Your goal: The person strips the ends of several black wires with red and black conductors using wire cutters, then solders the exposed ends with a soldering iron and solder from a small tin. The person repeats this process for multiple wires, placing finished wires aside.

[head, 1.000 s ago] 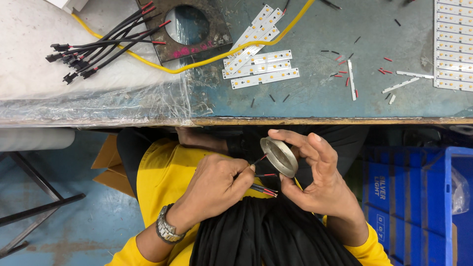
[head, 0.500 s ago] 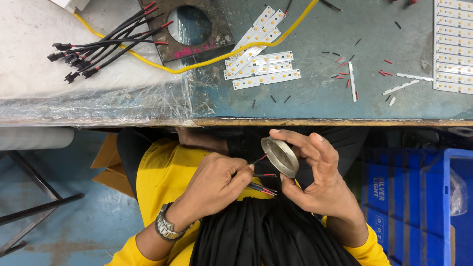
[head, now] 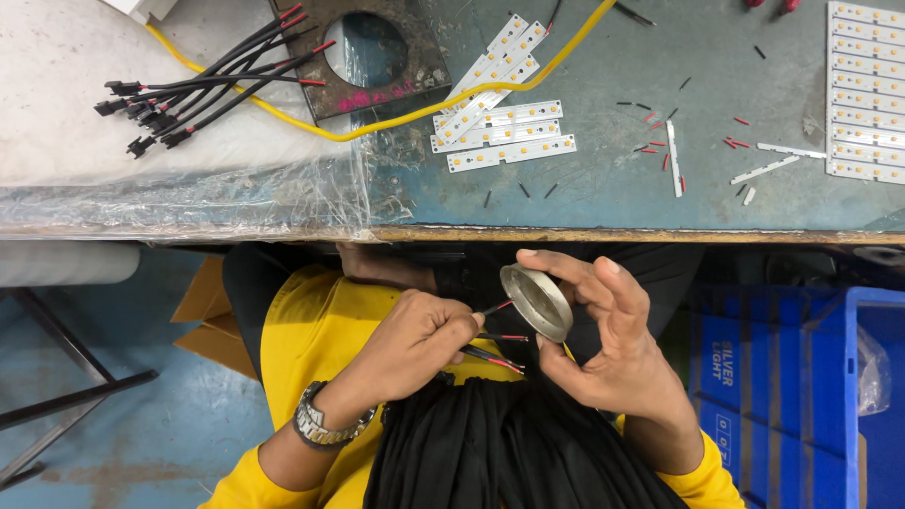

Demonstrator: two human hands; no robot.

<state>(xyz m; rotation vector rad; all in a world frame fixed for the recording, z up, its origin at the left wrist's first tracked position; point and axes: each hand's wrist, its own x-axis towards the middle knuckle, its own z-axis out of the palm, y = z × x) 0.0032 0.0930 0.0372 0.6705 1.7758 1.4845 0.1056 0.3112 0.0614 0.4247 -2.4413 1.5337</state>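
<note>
Wires (head: pixel 490 335), black with red tips, sit pinched in my left hand (head: pixel 415 344), whose grip has barely shifted as it feeds one into the round metal housing (head: pixel 537 302) clasped by my right hand (head: pixel 613 349) at mid-frame, below the desk (head: pixel 603 203).

Left hand (head: pixel 415 344) pinched, right hand (head: pixel 613 349) cupped

A workshop is shown by the worn bench (head: pixel 613 203), scattered light strips (head: pixel 504 132), wire bundles (head: pixel 189 90) and blue crate (head: pixel 801 377).
</note>
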